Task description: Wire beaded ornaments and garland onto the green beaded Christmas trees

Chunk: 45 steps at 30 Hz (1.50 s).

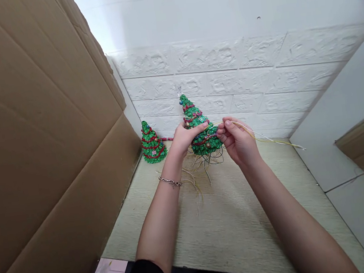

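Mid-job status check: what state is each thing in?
Larger tree: decorated, tilted, top leaning left.
Smaller tree: decorated, upright on the table.
Left hand: thumb across the larger tree, fingers mostly hidden.
Right hand: closed, pinching.
Long strands: white and yellow, pinched, ends trailing right.
Loose strands: splayed below the larger tree.
Bracelet: worn.
Cardboard: standing, creased.

We scan along now, and we can read nothing: no lettering on the big cardboard sheet [30, 107] to our left, no number on the brick-patterned wall [234, 53], no brand on the bench [227, 229], and any marks on the larger green tree [195, 112] are too small for us.
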Motion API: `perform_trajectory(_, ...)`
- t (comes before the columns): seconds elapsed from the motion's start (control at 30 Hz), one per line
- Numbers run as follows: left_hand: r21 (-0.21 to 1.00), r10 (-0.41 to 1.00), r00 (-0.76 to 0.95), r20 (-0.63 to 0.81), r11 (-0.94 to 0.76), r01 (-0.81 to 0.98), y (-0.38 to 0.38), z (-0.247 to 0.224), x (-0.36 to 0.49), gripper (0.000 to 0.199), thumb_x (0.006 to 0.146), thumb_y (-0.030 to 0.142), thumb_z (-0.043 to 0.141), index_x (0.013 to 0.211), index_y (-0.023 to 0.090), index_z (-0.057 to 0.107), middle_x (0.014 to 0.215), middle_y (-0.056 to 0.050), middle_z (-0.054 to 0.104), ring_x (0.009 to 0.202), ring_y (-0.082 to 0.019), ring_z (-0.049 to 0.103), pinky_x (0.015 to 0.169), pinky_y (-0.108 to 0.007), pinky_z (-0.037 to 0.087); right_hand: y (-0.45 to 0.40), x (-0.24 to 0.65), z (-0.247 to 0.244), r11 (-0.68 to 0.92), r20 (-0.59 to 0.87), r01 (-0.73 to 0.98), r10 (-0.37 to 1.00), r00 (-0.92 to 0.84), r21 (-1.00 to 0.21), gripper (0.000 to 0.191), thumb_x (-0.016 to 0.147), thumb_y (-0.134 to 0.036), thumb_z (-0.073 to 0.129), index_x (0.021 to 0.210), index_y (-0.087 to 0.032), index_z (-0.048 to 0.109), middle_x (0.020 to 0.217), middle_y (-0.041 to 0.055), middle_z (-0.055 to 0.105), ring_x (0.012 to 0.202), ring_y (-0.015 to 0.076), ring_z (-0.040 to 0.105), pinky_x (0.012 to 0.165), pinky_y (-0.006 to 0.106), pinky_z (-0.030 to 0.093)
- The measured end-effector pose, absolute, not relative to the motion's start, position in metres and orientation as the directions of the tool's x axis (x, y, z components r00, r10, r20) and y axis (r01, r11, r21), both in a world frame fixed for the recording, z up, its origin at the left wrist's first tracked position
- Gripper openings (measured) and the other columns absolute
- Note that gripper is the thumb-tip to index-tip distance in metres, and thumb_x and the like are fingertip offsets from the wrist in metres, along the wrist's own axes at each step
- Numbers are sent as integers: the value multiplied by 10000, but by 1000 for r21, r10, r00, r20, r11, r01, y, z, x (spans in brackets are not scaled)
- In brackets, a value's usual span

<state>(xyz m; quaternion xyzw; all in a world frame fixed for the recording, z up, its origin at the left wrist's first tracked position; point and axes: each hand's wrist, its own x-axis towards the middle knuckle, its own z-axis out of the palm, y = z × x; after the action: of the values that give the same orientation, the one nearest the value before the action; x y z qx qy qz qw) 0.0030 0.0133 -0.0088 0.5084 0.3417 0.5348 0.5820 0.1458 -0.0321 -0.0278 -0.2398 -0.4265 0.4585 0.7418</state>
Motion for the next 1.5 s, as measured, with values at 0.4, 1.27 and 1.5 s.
perform_trajectory(0.4,958,965,220,144,-81,-274,12,-7,2,477,509,347,910,845,133,648,899,-67,687,770,-153,627,807,-335,505,-31,143,-25,462,414,-552,884,218,-695,333,565,-385,944,764,-217,735,690,-39,729,604,71,691,610,122,597)
perform_trajectory(1.27,959,975,178,135,-83,-272,20,-12,-3,543,469,397,931,869,134,673,910,-73,705,797,-183,648,828,-352,507,-38,146,-30,799,956,541,290,37,-263,198,952,-151,547,978,-237,724,914,34,734,840,167,694,747,323,579)
perform_trajectory(1.5,964,976,169,134,-90,-248,21,-13,-2,521,476,389,921,857,132,675,916,-72,702,796,-174,635,817,-343,487,-43,138,-31,837,953,482,302,-14,-258,227,938,-100,562,1022,-230,729,960,47,736,884,158,695,774,298,575)
